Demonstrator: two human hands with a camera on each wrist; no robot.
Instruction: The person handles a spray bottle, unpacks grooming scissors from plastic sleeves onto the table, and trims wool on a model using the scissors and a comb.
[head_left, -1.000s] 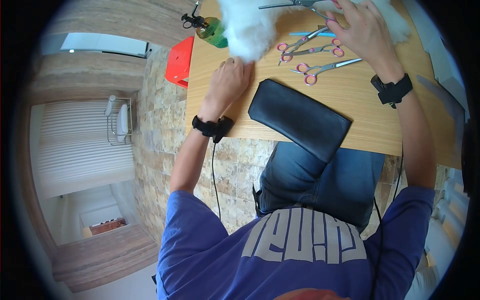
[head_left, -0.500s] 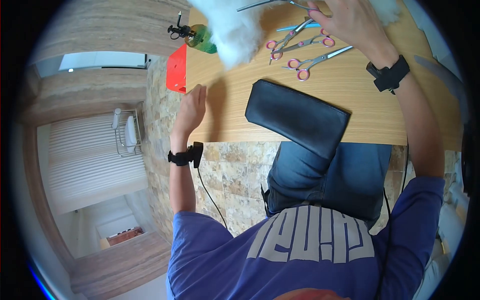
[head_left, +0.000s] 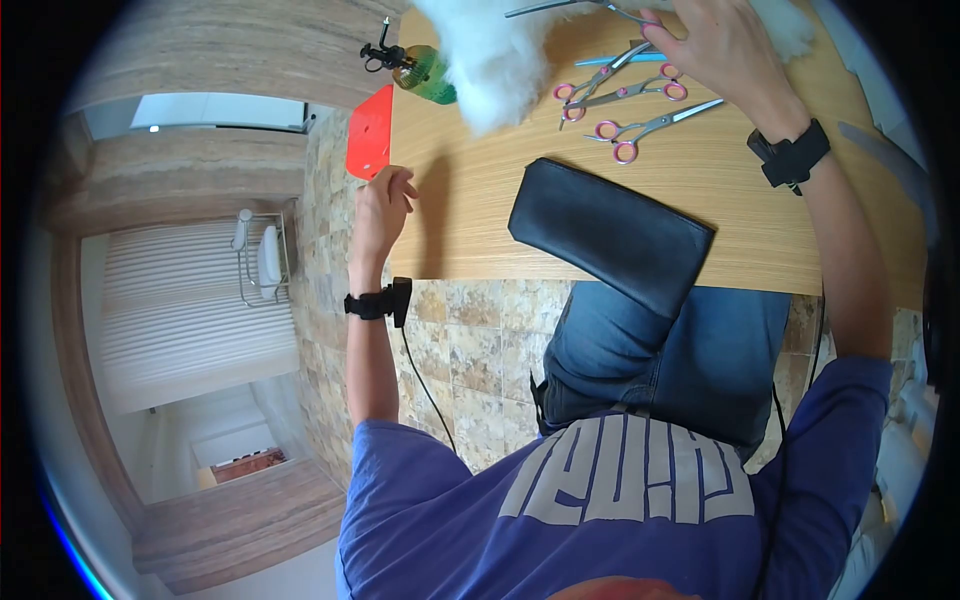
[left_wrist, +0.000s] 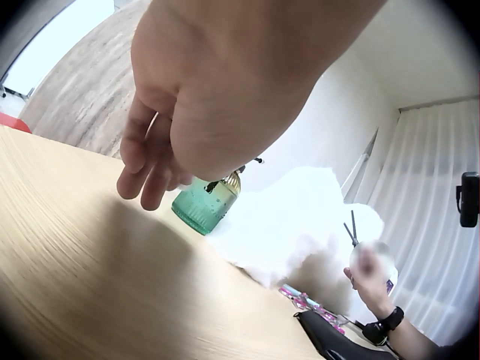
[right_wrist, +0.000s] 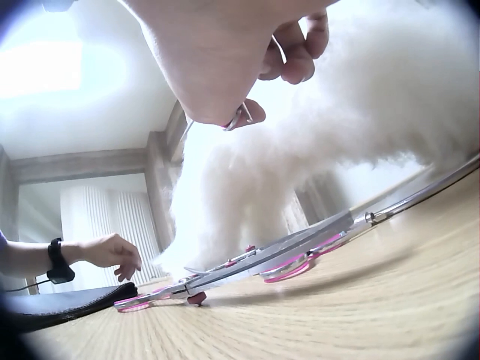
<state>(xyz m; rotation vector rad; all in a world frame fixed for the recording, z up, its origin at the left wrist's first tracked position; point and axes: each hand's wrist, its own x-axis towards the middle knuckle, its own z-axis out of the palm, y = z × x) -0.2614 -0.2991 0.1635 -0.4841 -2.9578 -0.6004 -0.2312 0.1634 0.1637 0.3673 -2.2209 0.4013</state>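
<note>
The right hand (head_left: 735,62) holds scissors (head_left: 560,8) by their loops, thumb and fingers curled round them, beside white fluffy fur (head_left: 495,75) at the table's far side. In the right wrist view the thumb sits in one loop, above the wooden top. Held over the table's left edge, the left hand (head_left: 383,215) has loosely bent fingers and nothing in them; the left wrist view shows this hand (left_wrist: 217,97) above the table, with a green spray bottle (left_wrist: 206,204) beyond it.
Several scissors with pink loops (head_left: 640,130) and a blue comb-like tool (head_left: 625,59) lie near the right hand. A black case (head_left: 610,235) overhangs the table's near edge. The spray bottle (head_left: 428,75) stands at the far left; a red stool (head_left: 370,135) is beside the table.
The left hand has let go of the fur's lower end and moved left and nearer the body. The right hand still holds the scissors. The head view has shifted slightly.
</note>
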